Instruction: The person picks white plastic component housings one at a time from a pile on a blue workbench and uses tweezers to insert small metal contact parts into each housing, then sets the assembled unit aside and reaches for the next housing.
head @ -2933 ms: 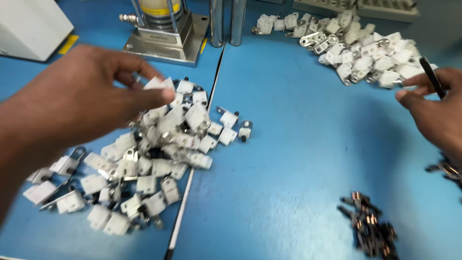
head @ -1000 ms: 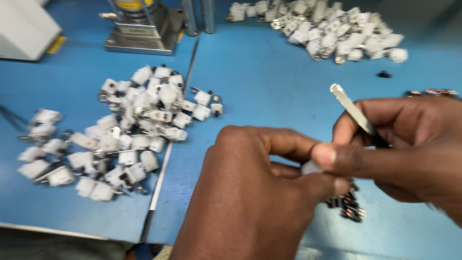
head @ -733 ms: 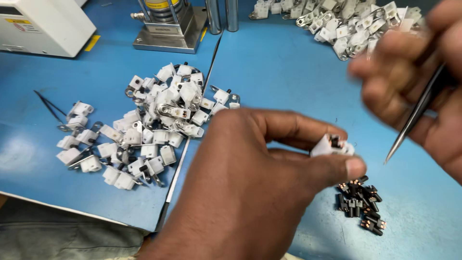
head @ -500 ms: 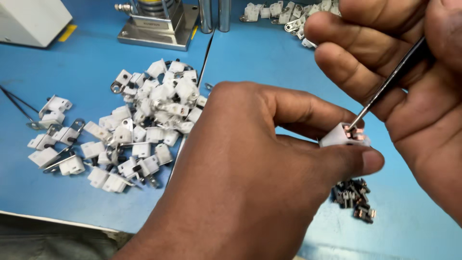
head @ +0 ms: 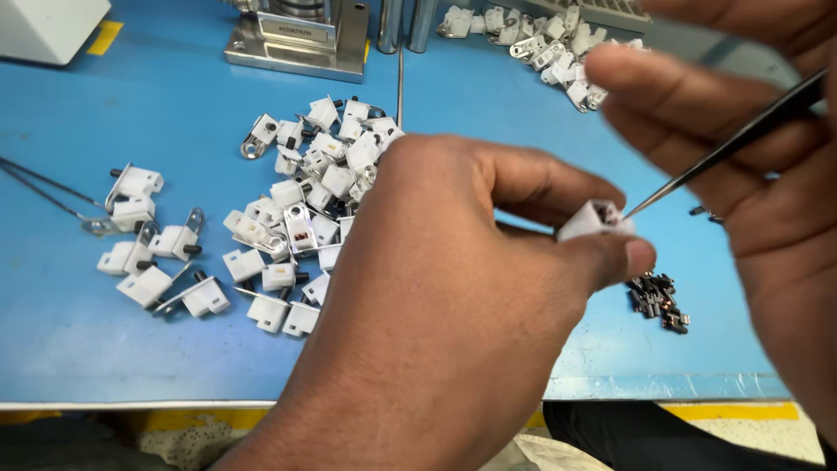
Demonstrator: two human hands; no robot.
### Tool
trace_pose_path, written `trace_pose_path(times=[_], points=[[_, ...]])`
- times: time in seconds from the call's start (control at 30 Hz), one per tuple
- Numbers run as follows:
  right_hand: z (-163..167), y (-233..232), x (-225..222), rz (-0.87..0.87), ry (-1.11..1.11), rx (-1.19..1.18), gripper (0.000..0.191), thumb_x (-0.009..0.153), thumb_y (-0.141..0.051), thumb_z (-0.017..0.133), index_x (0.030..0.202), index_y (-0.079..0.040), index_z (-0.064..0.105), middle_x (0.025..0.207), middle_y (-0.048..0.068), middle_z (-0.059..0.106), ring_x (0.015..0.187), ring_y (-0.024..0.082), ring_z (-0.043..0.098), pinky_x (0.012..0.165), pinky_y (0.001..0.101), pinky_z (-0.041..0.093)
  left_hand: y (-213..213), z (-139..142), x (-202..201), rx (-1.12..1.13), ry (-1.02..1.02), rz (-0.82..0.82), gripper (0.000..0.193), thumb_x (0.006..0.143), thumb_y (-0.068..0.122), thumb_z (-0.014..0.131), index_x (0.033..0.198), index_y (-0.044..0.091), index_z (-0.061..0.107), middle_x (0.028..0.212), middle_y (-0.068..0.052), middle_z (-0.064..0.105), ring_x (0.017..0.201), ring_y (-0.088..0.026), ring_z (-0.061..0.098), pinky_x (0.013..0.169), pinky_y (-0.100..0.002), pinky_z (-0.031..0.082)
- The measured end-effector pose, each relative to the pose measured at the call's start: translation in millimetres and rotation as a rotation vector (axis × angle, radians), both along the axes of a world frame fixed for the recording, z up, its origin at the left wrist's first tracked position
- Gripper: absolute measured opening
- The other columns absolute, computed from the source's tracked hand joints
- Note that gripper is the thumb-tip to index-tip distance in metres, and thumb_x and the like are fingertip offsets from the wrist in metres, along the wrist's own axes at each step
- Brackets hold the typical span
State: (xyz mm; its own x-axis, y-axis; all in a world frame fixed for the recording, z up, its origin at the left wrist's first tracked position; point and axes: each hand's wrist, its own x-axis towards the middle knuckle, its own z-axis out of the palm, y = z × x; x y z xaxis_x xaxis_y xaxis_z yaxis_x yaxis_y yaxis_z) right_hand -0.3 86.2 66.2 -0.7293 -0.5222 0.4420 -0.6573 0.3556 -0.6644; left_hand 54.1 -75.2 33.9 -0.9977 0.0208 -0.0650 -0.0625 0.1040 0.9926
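1. Left hand (head: 436,305) fills centre & lower middle of frame, closed on a small white plastic part (head: 591,220) pinched betw thumb and forefinger, just right of centre.
2. The part: small white blocky housing, open face up, dark bit showing inside; lower half covered by thumb.
3. Right hand (head: 750,174) at right edge, upper right, closed round thin dark tweezers (head: 724,153); tip sits at the part's opening. Whether the tip actually touches the insert can't be made out. Hand blurred, partly cut off by frame edge.
4. Below right of the part: small heap of dark metal pieces (head: 659,301) on the blue table (head: 131,349).
5. Left of centre: big scatter of white parts w/ metal tabs (head: 296,209), partly hidden behind left hand.
6. Top, right of centre: second pile of white parts (head: 540,39), part behind right-hand fingers.
7. Top, left of centre: metal press base (head: 296,39), cut off at top. Upper left corner: white box (head: 44,26), cropped.
8. Far left: thin wires (head: 44,187) on table.
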Motion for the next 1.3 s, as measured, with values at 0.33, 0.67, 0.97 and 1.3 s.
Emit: trace_pose_path(times=[0.33, 0.67, 0.97, 1.3], points=[[-12, 9, -10, -0.196, -0.014, 0.087, 0.048, 0.113, -0.045, 0.028, 0.138, -0.008, 0.047, 0.126, 0.014, 0.069, 0.122, 0.023, 0.068, 0.105, 0.0383, 0.052, -6, 10, -12, -0.063, -0.057, -0.004, 0.026, 0.078, 0.028, 0.081, 0.099, 0.015, 0.087, 0.082, -0.006, 0.074, 0.078, -0.016, 0.07, 0.07, -0.037, 0.055], [-58, 38, -81, -0.215, -0.477, -0.54, 0.012, 0.106, -0.02, 0.046, 0.107, -0.011, 0.054, 0.104, 0.011, 0.075, 0.096, 0.024, 0.078, 0.086, 0.0395, 0.065, 27, -49, -71, -0.116, -0.151, 0.093, 0.029, 0.076, 0.026, 0.086, 0.101, 0.012, 0.088, 0.087, -0.005, 0.083, 0.082, -0.017, 0.074, 0.07, -0.032, 0.062], [-225, 186, -392, -0.547, -0.028, 0.227, 0.037, 0.102, -0.016, 0.077, 0.126, 0.004, 0.058, 0.095, 0.02, 0.065, 0.076, 0.03, 0.068, 0.061, 0.0427, 0.056, -39, -13, -127, -1.118, -0.658, 0.553, 0.043, 0.09, 0.042, 0.077, 0.127, 0.02, 0.076, 0.107, -0.01, 0.075, 0.086, -0.026, 0.074, 0.073, -0.04, 0.06], [-123, 156, -234, -0.384, -0.815, -0.013, 0.027, 0.096, -0.028, 0.079, 0.113, -0.009, 0.07, 0.088, 0.007, 0.067, 0.072, 0.022, 0.069, 0.066, 0.0366, 0.057, 92, -40, -145, -0.253, -0.075, 0.071, 0.045, 0.081, 0.033, 0.085, 0.121, 0.014, 0.076, 0.103, -0.003, 0.077, 0.087, -0.013, 0.077, 0.073, -0.032, 0.062]])
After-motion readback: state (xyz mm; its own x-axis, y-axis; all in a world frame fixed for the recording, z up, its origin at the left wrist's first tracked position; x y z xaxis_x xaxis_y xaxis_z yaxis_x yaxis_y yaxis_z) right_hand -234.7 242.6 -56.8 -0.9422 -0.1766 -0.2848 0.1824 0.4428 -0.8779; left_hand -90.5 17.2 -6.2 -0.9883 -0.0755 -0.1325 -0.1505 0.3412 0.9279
